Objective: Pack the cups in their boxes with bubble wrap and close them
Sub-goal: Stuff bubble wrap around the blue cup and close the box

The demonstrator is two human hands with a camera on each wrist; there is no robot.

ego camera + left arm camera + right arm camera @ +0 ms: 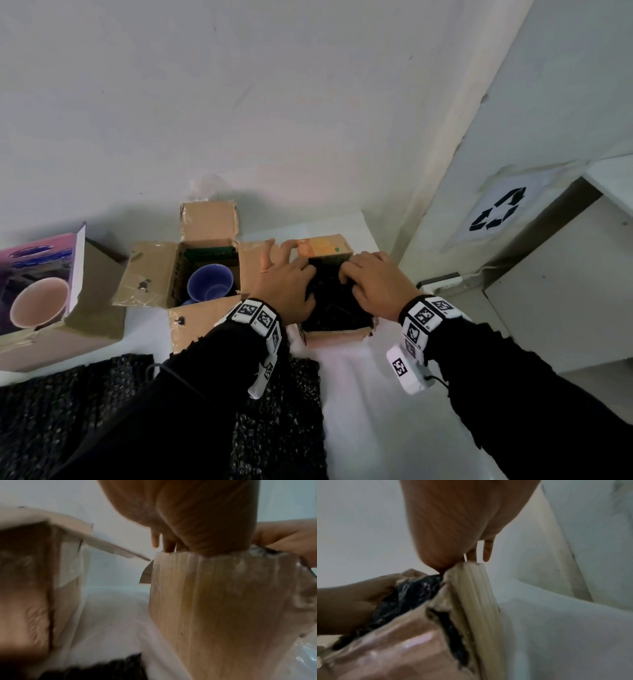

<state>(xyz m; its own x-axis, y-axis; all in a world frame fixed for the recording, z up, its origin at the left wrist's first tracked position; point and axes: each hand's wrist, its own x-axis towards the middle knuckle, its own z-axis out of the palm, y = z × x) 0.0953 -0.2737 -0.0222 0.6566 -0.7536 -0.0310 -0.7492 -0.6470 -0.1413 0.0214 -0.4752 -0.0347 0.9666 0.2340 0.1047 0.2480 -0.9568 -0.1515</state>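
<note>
Hands: left hand (286,286) and right hand (376,286) both clutch black bubble wrap (337,305) inside small cardboard box (337,337), centre-right of frame (any cup hidden). Wrap likely soft, springy, light; take by edges.

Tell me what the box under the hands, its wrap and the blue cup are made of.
The box looks corrugated cardboard, matte brown, fluted edge showing, glossy tape patches. The wrap is black plastic bubble wrap, shiny crinkles. The cup: smooth blue, likely glazed ceramic, possibly plastic.
</note>
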